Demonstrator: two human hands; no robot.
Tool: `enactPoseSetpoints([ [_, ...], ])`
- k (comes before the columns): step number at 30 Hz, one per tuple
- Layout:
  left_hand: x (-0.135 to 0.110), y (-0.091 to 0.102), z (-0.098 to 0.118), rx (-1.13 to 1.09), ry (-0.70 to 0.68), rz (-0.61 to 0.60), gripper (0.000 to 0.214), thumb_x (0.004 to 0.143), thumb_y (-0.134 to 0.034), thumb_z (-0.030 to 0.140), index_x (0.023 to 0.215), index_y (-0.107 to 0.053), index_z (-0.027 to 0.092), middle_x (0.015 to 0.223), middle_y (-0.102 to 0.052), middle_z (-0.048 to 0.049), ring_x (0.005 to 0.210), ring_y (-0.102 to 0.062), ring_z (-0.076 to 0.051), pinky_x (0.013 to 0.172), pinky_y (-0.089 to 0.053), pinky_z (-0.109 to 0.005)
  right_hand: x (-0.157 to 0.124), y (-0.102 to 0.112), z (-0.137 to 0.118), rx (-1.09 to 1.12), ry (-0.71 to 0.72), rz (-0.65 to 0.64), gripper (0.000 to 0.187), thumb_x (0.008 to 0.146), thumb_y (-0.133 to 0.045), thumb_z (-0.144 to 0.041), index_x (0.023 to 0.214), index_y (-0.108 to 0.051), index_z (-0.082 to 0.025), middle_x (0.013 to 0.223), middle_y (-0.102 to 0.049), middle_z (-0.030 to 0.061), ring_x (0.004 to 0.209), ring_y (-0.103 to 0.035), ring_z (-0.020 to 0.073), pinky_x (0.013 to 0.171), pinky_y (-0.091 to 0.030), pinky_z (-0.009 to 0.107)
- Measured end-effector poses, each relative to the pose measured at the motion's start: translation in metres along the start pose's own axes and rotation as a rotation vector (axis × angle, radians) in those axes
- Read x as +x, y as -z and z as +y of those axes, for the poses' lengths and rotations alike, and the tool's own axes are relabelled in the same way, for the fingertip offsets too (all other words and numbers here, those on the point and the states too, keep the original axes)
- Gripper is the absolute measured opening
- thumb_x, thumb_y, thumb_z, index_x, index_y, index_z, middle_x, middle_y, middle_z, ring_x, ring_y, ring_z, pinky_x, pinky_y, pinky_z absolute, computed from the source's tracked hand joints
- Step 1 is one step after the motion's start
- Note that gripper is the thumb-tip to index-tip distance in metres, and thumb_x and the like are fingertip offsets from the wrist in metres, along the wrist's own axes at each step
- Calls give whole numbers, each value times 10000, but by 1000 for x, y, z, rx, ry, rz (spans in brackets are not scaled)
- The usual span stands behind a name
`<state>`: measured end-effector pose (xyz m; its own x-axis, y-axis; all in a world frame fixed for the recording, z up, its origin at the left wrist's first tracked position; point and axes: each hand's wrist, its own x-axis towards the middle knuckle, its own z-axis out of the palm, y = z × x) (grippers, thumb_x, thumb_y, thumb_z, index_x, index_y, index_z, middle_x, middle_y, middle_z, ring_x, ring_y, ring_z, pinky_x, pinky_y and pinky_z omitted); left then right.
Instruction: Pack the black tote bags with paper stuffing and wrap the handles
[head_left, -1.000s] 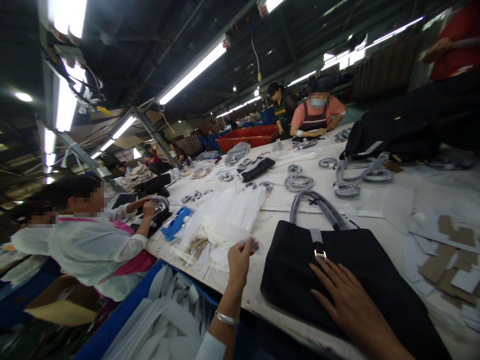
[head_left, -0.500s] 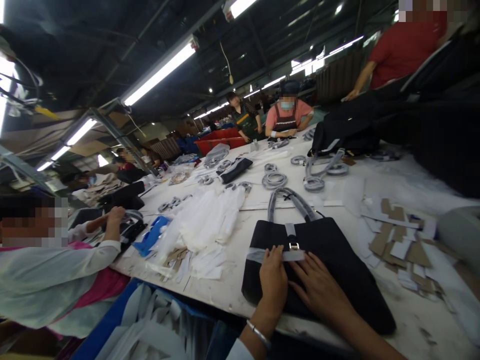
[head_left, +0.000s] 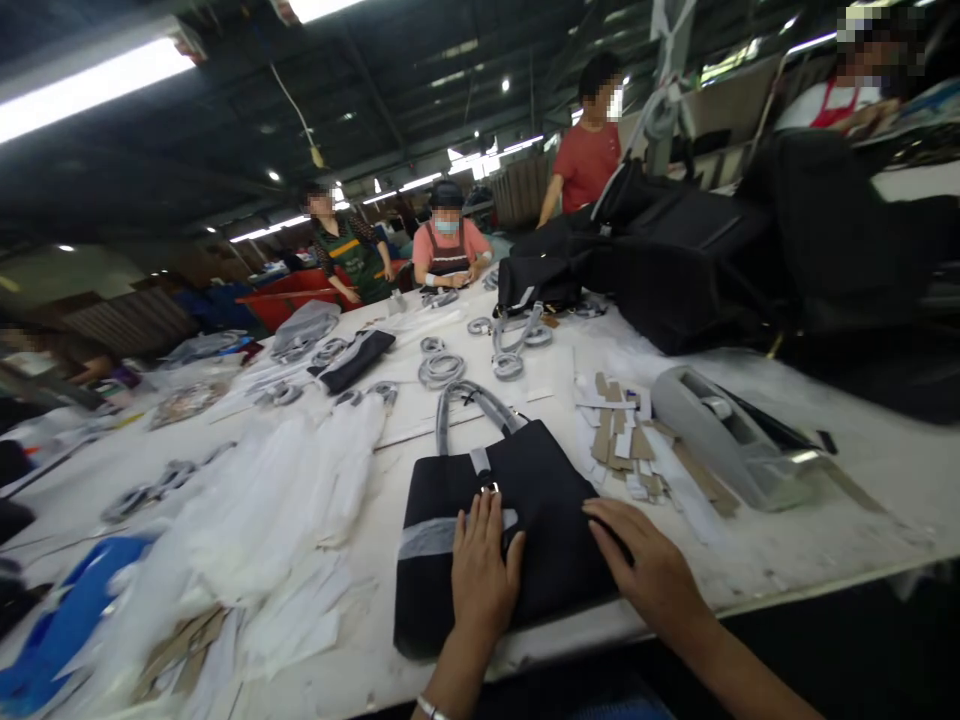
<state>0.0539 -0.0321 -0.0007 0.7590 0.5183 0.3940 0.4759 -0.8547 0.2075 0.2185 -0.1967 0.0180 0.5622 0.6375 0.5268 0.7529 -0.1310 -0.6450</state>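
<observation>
Head view: my left grip (head_left: 484, 570) lies flat on the front of a black, soft-sided handbag (head_left: 547, 520), its fingers over a pale, translucent flat strip (head_left: 427, 538) and just below a small silver-coloured metal buckle (head_left: 489, 489); it presses without grasping. My right grip (head_left: 652, 570) rests at the bag's right edge, fingers and thumb loosely parted, clasping nothing that I can see. The bag lies flat on the white table (head_left: 817, 545), under and between my grips.

I'd judge it fairly light, its panels pliant yet firm enough to keep their shape, more apt to scuff than break. The place to lift it looks to be the looped handles (head_left: 442, 425) in clear plastic wrap, beyond my left grip, though that wrap could slip; a flat palm should steady the body.

Half a second ago both my grips were at the strip; now the right has moved off to the edge and the left lies flatter. My view has swung right: past the brown and white card pieces (head_left: 619, 435) beyond my right grip, the grey plastic dispenser (head_left: 709, 430), then barely in frame, shows whole.
</observation>
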Motion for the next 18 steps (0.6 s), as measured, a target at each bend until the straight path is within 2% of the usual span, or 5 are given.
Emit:
enactPoseSetpoints([
  [2, 0, -1, 0, 27, -8, 3, 559, 988, -440, 333, 1511, -307, 189, 1517, -412, -110, 1411, -371, -266, 1161, -303, -518, -4, 21, 14, 6, -215, 28, 280, 915, -526, -395, 1064, -706, -241, 1096, -721, 78, 995, -675, 270, 926, -536, 434],
  [4, 0, -2, -1, 47, -11, 8, 554, 989, -437, 339, 1507, -317, 183, 1519, -411, -108, 1410, -375, -263, 1161, -303, -507, -3, 32, 25, 62, -416, -75, 335, 879, -540, -483, 996, -738, -239, 984, -749, 68, 874, -700, 279, 818, -567, 428],
  [8, 0, -3, -3, 67, -26, 19, 557, 986, -441, 355, 1498, -333, 166, 1514, -417, -113, 1402, -387, -266, 1152, -315, -504, 9, 27, 32, 298, -680, -257, 413, 824, -579, -563, 986, -771, -234, 865, -766, 45, 741, -700, 275, 704, -570, 425],
  [13, -1, -5, -3, 55, -39, 56, 547, 986, -445, 347, 1492, -344, 164, 1500, -438, -115, 1394, -399, -266, 1146, -320, -506, 23, 4, 13, 723, -804, -35, 418, 741, -729, -486, 1069, -731, -226, 1154, -722, 51, 1098, -643, 273, 952, -503, 426],
  [18, -1, -7, -4, 28, -40, 100, 545, 980, -455, 341, 1490, -354, 178, 1492, -450, -115, 1381, -419, -274, 1139, -330, -509, 36, -10, -11, 895, -798, 246, 422, 687, -787, -454, 1014, -678, -212, 1005, -740, 42, 983, -674, 249, 863, -540, 377],
])
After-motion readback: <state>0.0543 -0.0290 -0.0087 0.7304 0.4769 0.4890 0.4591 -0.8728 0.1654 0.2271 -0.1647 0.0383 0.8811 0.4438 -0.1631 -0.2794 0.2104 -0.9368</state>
